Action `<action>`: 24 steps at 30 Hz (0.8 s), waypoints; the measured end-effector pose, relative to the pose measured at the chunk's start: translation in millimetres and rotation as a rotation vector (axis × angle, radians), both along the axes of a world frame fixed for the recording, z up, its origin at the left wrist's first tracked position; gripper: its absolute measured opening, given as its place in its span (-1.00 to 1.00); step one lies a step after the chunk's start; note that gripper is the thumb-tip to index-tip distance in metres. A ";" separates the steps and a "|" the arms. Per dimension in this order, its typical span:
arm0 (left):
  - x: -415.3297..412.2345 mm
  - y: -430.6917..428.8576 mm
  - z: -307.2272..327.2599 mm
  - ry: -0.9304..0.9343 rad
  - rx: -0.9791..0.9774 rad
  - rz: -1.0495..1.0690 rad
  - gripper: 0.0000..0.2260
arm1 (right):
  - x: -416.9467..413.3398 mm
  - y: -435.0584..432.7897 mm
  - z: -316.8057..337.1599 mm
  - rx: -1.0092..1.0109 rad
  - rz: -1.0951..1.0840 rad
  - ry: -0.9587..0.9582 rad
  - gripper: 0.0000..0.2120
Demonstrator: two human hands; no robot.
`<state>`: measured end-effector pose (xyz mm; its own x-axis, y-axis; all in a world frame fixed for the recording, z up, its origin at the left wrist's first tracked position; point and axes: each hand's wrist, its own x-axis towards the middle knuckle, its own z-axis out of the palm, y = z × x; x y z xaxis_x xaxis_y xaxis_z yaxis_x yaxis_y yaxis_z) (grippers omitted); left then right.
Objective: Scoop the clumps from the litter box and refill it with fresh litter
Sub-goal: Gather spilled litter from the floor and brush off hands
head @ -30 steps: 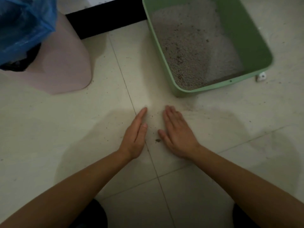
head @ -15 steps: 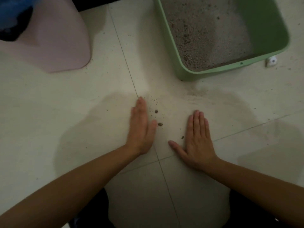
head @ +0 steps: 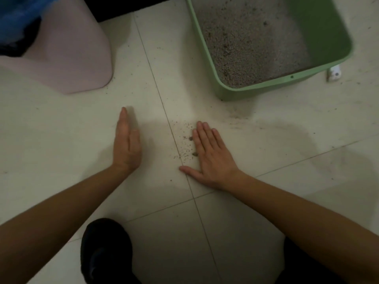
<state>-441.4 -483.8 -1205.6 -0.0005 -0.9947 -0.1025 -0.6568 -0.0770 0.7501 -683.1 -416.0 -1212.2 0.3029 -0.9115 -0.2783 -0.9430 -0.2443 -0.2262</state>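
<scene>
Our left hand and right hand hold nothing, grip spread straight; sweeping fast could scatter the spilled litter.

The pale tiled floor carries a green litter box at upper right, a pink bin at upper left, a small white object just beside the box, and scattered litter grains against the flat right hand.
</scene>
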 end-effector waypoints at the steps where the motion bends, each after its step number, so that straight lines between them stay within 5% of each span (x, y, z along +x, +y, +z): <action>1: 4.7 0.6 -1.5 -0.047 -0.005 -0.028 -0.43 | 3.2 -5.4 -0.6 -0.015 0.036 -0.004 0.02; 5: 7.4 4.6 -2.4 -0.242 -0.087 -0.284 -0.41 | -4.5 -32.1 2.5 -0.075 0.178 -0.033 0.03; 9: 3.4 -2.2 -0.4 -0.246 -0.064 -0.229 -0.40 | -15.3 -67.1 11.6 -0.017 0.179 -0.086 0.07; 17: 9.3 -3.9 -4.5 -0.283 -0.053 -0.318 -0.40 | -1.1 -20.1 -3.8 -0.021 0.584 -0.180 -0.08; 20: -5.3 7.4 -3.5 -0.264 -0.055 -0.405 -0.40 | -19.7 -11.9 3.1 -0.005 0.455 -0.228 -0.05; 24: -39.0 36.5 0.7 -0.187 -0.011 -0.546 -0.37 | -60.1 -15.7 13.0 0.019 0.262 -0.044 0.08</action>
<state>-480.3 -447.3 -1204.9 -0.4969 -0.8565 -0.1398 -0.7205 0.3174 0.6166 -743.3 -431.8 -1199.2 0.5398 -0.7952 -0.2762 -0.8374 -0.4740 -0.2720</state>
